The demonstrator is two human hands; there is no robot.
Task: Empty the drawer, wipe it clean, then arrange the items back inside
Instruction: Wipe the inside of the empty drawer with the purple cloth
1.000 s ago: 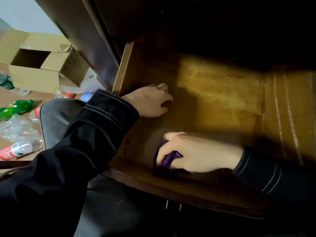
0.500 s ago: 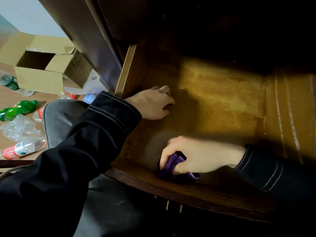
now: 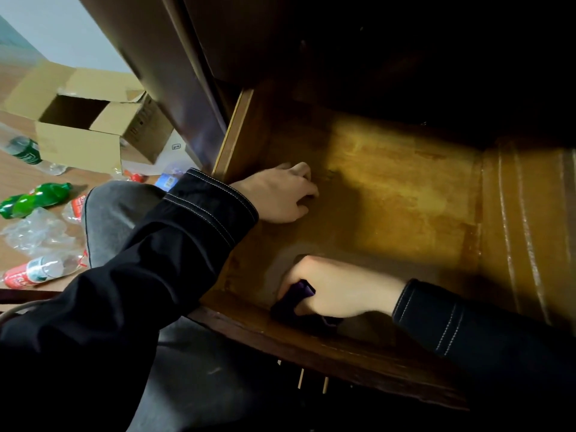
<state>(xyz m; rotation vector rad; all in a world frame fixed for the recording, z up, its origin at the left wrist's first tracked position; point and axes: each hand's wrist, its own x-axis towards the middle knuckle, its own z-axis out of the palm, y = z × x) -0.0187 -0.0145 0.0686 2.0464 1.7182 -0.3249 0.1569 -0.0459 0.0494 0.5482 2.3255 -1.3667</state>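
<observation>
The wooden drawer (image 3: pixel 405 194) is pulled out in front of me, its yellow-brown floor bare. My right hand (image 3: pixel 336 291) grips a bunched purple cloth (image 3: pixel 293 299) and holds it down on the drawer floor, right against the inside of the front wall. My left hand (image 3: pixel 280 194) rests on the drawer floor near the left wall, fingers curled under, with nothing seen in it. The back of the drawer lies in deep shadow.
On the floor at left stand an open cardboard box (image 3: pixel 90 129), a green bottle (image 3: pixel 34 199), a red-labelled bottle (image 3: pixel 34 272), crumpled clear plastic (image 3: pixel 37 232) and other small items. My grey-trousered knee (image 3: pixel 115 213) is beside the drawer's left wall (image 3: pixel 233 132).
My right hand has slid the purple cloth closer to the drawer's front wall. My left hand has stayed in place on the drawer floor.
</observation>
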